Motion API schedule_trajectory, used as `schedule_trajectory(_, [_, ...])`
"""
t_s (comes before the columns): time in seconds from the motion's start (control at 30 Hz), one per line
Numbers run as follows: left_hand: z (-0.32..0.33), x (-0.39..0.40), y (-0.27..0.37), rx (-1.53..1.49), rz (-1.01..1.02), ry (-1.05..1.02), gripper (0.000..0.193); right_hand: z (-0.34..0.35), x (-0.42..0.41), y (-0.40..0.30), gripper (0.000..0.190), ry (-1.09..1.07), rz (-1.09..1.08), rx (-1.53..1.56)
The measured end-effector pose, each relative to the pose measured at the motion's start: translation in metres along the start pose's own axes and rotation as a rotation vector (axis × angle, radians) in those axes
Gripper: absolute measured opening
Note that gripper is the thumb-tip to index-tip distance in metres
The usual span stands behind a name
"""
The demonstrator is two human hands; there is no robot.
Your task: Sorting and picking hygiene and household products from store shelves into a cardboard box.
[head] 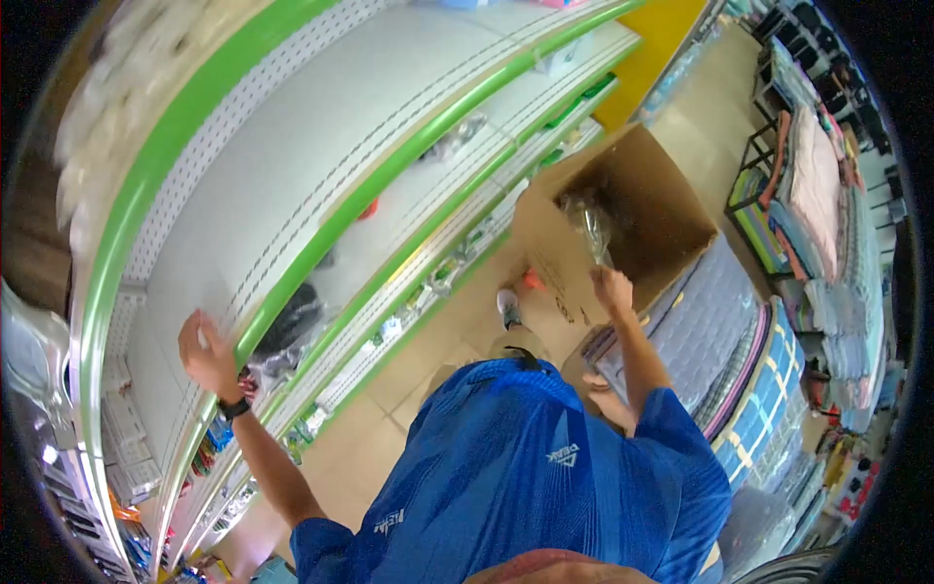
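Note:
My left hand [208,358], with a dark band on its wrist, is raised over the front edge of a white shelf board [241,182]. Its fingers are slightly blurred and apart, holding nothing. To the right, a large open cardboard box [657,197] tilts towards me, with printing on one side. My right hand [613,292] is at the box's near rim, its fingers closed on the tapered end of a clear plastic-wrapped item [592,226]. The item's other end lies inside the box, where the deeper part is in shadow.
Green-edged shelves [408,175] curve along my left, with a black plastic-wrapped item [292,321] on a lower board. White boxes [131,438] stand at the shelf's near end. Stacked quilted bedding [708,321] is beside the cardboard box. Folded textiles [810,197] fill a rack farther right.

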State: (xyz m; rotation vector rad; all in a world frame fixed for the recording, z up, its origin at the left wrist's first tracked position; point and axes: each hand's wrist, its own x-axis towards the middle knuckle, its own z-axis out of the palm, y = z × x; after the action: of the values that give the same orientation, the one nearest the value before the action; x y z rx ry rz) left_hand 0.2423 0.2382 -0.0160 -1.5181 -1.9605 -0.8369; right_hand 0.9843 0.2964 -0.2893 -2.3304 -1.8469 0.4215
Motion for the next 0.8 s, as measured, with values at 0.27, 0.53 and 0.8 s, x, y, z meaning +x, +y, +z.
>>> schedule_trajectory(0.27, [-0.002,0.029,0.015,0.048,-0.155,-0.251,0.028,-0.047,0.016,-0.003,0.032,-0.235,0.026,0.177])
schedule_trajectory(0.53, [0.140,0.187,0.234,-0.288,0.174,-0.345,0.051,-0.045,0.021,0.009,0.030,-0.309,0.103,0.199])
schedule_trajectory(0.8, [0.286,0.293,0.432,-0.386,0.356,-0.401,0.088,-0.058,0.011,0.001,0.029,-0.211,0.133,0.259])
